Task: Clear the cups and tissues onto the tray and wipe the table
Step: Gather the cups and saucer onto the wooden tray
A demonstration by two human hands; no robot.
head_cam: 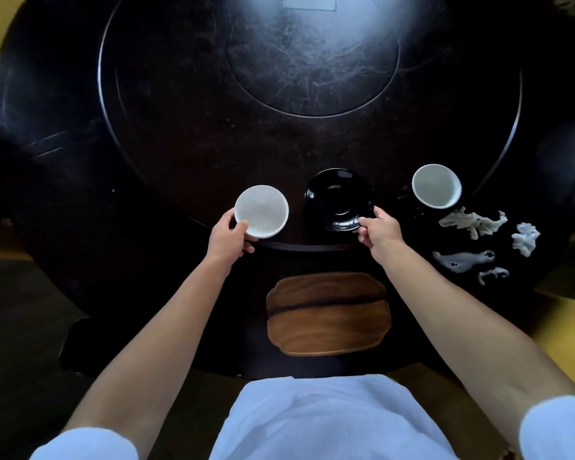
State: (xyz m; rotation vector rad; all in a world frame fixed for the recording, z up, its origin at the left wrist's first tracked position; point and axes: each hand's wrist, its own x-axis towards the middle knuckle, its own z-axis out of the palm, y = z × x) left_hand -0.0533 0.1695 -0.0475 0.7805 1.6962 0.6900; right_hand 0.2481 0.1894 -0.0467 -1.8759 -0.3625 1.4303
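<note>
My left hand [229, 235] grips the near rim of a white cup [261, 210], thumb over its edge. A glossy black saucer [339, 199] sits just right of that cup, and my right hand [378, 232] pinches its near right edge. Farther right stands a second white cup [436, 185], untouched. Several crumpled white tissues [472, 222] lie near that cup at the table's right side. An empty wooden tray [327, 313] lies close to me, between my forearms.
The dark round table [146, 144] carries a large raised turntable ring with a scratched inner disc [312, 61]. The tray sits on the outer rim nearest my body. Yellowish floor shows at both sides.
</note>
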